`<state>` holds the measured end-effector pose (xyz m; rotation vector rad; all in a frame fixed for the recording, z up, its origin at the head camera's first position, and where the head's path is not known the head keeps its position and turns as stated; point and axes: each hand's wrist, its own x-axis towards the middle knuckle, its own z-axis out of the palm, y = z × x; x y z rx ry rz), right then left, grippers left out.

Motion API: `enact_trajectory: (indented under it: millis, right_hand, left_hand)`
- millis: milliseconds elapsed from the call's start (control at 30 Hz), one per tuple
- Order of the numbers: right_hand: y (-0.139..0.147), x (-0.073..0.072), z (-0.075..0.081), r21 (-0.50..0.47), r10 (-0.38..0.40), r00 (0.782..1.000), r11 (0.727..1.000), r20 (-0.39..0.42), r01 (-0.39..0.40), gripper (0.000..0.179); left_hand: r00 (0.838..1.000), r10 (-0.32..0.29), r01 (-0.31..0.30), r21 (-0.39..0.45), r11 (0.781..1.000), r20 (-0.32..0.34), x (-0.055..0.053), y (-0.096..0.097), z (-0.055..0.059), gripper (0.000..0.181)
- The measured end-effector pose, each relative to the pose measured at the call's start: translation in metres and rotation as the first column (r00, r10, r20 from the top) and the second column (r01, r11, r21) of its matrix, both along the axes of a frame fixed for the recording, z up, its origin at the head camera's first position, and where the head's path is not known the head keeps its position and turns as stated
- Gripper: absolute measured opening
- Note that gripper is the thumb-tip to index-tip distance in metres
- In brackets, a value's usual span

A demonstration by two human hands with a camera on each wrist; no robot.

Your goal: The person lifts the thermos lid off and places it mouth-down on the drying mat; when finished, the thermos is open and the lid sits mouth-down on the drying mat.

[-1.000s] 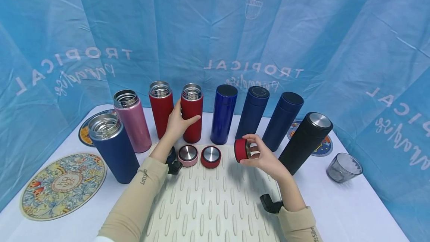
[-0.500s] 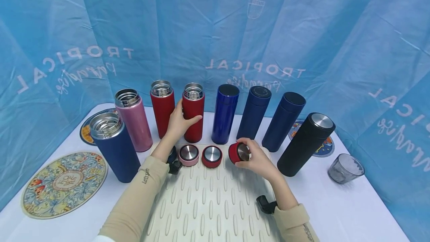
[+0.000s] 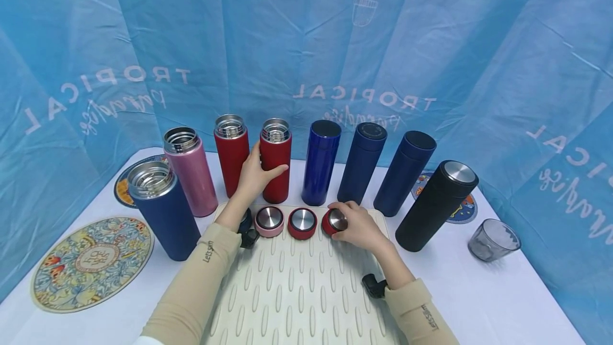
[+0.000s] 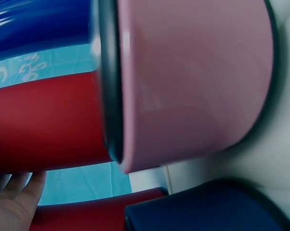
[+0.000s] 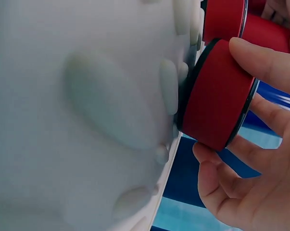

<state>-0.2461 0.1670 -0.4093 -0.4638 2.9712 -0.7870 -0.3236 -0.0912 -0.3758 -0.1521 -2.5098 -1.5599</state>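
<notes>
My right hand (image 3: 360, 227) holds a red thermos lid (image 3: 328, 223) by its sides, steel top up, on the cream mat (image 3: 311, 294). In the right wrist view, thumb and fingers are around that lid (image 5: 214, 96), its lower edge at the mat. At the back, my left hand (image 3: 254, 175) grips an uncapped red thermos (image 3: 276, 154), thumb across the front, fingers on its left side. Left of it stands another uncapped red thermos (image 3: 230, 158). Along the mat's far edge sit a second red lid (image 3: 301, 223), a pink lid (image 3: 269, 222) and a dark blue lid, partly hidden by my left wrist.
Uncapped pink (image 3: 193, 180) and navy (image 3: 167, 222) thermoses stand at left. Capped ones in glossy blue (image 3: 320, 164), navy (image 3: 361, 164) and black (image 3: 431, 206) stand at right. A glass (image 3: 493, 240) is at far right, a round patterned placemat (image 3: 62, 292) at left.
My right hand has brought the red lid down and left onto the mat, turning it from on its side to top up. My left hand has stayed at the red thermos.
</notes>
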Motion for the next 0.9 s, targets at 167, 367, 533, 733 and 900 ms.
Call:
enact_trajectory:
  millis: [167, 367, 533, 733, 900]
  right_hand:
    - [-0.0015, -0.0014, -0.0007, 0.047, 0.008, 1.0, 0.999, -0.007, -0.008, 0.065]
    - [-0.0039, -0.0027, -0.0018, 0.106, 0.018, 1.0, 0.994, -0.019, -0.016, 0.065]
    - [-0.0058, -0.0033, -0.002, 0.145, 0.001, 1.0, 0.989, -0.017, 0.001, 0.065]
    - [-0.0088, -0.0045, -0.0004, 0.18, -0.018, 1.0, 0.983, -0.019, 0.021, 0.066]
    - [-0.0098, -0.0045, -0.0004, 0.201, -0.032, 0.999, 0.979, -0.015, 0.035, 0.065]
  left_hand:
    - [1.0, 0.001, -0.001, -0.004, 1.0, 0.001, -0.0002, 0.0006, 0.0, 0.092]
    - [1.0, 0.007, -0.007, -0.008, 1.0, 0.014, 0.0005, 0.0008, 0.0005, 0.092]
    - [1.0, -0.002, 0.002, 0.003, 1.0, 0.029, 0.0019, 0.001, 0.0013, 0.093]
    - [0.999, -0.014, 0.013, 0.03, 0.999, 0.034, 0.002, 0.0008, 0.0032, 0.092]
    - [0.999, -0.023, 0.022, 0.025, 0.999, 0.042, 0.006, 0.0002, 0.0035, 0.092]
